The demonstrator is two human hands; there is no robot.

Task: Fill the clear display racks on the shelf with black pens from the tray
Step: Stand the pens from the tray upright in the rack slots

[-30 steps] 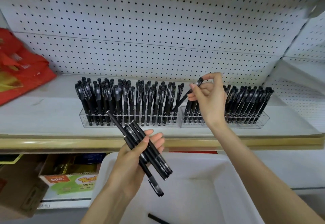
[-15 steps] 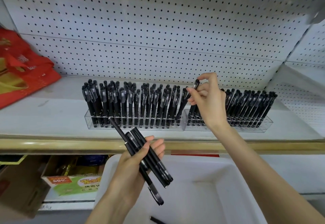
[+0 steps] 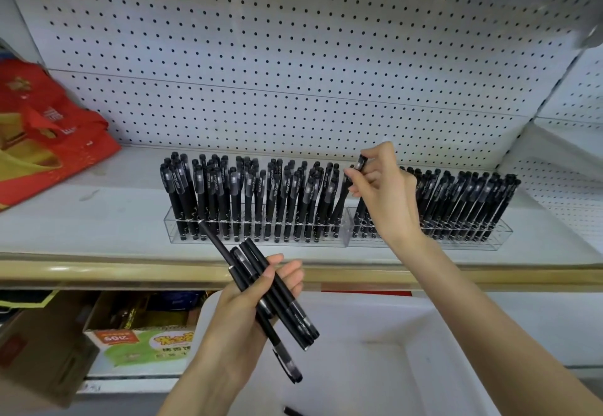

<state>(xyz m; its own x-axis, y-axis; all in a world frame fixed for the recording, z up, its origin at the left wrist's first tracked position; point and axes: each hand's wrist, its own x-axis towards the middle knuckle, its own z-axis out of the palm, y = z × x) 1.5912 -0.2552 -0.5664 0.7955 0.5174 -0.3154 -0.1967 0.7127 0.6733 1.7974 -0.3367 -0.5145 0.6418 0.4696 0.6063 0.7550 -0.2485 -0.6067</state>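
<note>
red fabric of a bag [image 3: 49,141] slumps at the far left of the shelf [image 3: 98,219], well clear of the work. next comes the left clear rack [image 3: 173,229], packed with upright black pens. our left hand [image 3: 241,311] has its fingers curled round a bundle of pens [image 3: 280,301], held just below the shelf edge so the next one is close. our right hand [image 3: 388,197] pinches a single pen [image 3: 361,163] by its cap, tilted, its lower end at that rack's right end; we judge it is being seated in a free slot. beyond, the right rack [image 3: 499,242] looks nearly full. below, the white tray [image 3: 424,304] holds one loose pen [image 3: 292,411].
</note>
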